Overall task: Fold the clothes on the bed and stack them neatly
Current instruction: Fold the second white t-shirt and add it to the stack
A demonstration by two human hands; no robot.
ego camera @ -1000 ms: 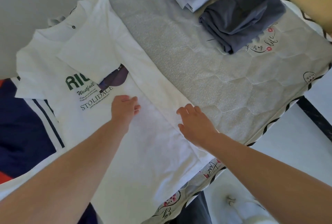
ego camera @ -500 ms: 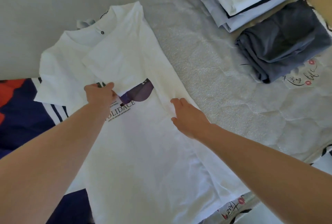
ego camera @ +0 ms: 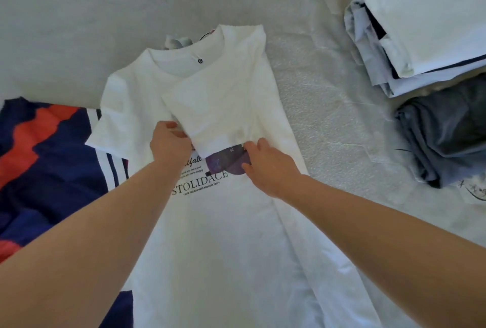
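White T-shirt (ego camera: 223,235) lies at bed (ego camera: 79,38) centre, right side folded in. Left hand (ego camera: 169,145) pinches the folded sleeve (ego camera: 207,107) hem; right hand (ego camera: 268,167) lies flat, fingers straight, at three o'clock of it. Next, judged: fold the nine o'clock side inward.

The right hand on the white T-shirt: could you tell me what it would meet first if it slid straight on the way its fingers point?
The right hand points up and left, so it would probably meet the folded-over sleeve of the white T-shirt first; its fingertips are already at the sleeve's hem.
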